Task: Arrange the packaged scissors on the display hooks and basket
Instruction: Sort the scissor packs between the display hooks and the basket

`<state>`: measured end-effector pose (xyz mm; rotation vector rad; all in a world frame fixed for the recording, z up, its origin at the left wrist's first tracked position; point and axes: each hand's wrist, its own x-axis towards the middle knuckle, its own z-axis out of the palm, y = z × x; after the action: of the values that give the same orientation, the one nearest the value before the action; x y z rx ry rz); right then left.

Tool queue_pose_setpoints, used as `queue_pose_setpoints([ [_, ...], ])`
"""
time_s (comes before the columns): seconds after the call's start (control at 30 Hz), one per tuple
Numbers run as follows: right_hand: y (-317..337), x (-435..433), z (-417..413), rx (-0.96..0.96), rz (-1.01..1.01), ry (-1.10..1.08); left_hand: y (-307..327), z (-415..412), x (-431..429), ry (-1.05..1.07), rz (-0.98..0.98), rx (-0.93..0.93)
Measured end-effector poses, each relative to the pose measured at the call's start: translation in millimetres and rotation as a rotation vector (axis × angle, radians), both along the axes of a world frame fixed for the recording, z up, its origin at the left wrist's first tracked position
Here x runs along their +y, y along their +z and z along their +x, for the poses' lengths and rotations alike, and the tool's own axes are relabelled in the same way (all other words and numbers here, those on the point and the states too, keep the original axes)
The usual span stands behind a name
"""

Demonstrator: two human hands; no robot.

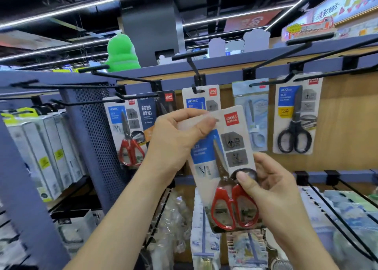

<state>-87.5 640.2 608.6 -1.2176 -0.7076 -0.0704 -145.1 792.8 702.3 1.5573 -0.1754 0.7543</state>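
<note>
The packaged pair of red-handled steel scissors on a white printed card under a clear plastic blister (223,163) is held in the air in front of the display, tilted with its top leaning left, just ahead of the middle hook. It looks light and fairly stiff. The card should bend a little if squeezed, the blister face is probably slick, and most of the weight likely sits low where the handles are. The safest hold is therefore on the card edges, not the bubble. The left hand (176,138) grips the upper left corner, fingers curled over the top edge and covering the spot where a hang hole would be, so I cannot tell how that hole lies. The right hand (272,190) pinches the lower right edge beside the handles, thumb on the front. To slide it onto a hook, the top fingers would probably need to shift aside. Directly behind hangs a matching white-carded pack (201,100) on a black metal hook (196,73). To the left hang another red-handled pack (124,130) and a dark-carded pack (155,110). To the right are a pale blue scissors pack (252,116) and a black-handled scissors pack (295,120). Further out stand a perforated blue-grey metal post (98,126), white boxed goods (41,153) and a green plush toy (121,52). I cannot make out a basket for certain.
</note>
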Motion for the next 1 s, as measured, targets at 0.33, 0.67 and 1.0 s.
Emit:
queue_pose_setpoints([
  [0.33,9,40,-17,-0.196,-0.582,0.397,10,-76,49,0.461,0.103,-0.217],
  [0.67,17,119,-57,-0.132,-0.398,0.615,29,-130,126,1.163,0.759,-0.206],
  [1.0,21,149,-77,-0.015,-0.255,0.547,42,-116,154,1.406,1.194,-0.02],
])
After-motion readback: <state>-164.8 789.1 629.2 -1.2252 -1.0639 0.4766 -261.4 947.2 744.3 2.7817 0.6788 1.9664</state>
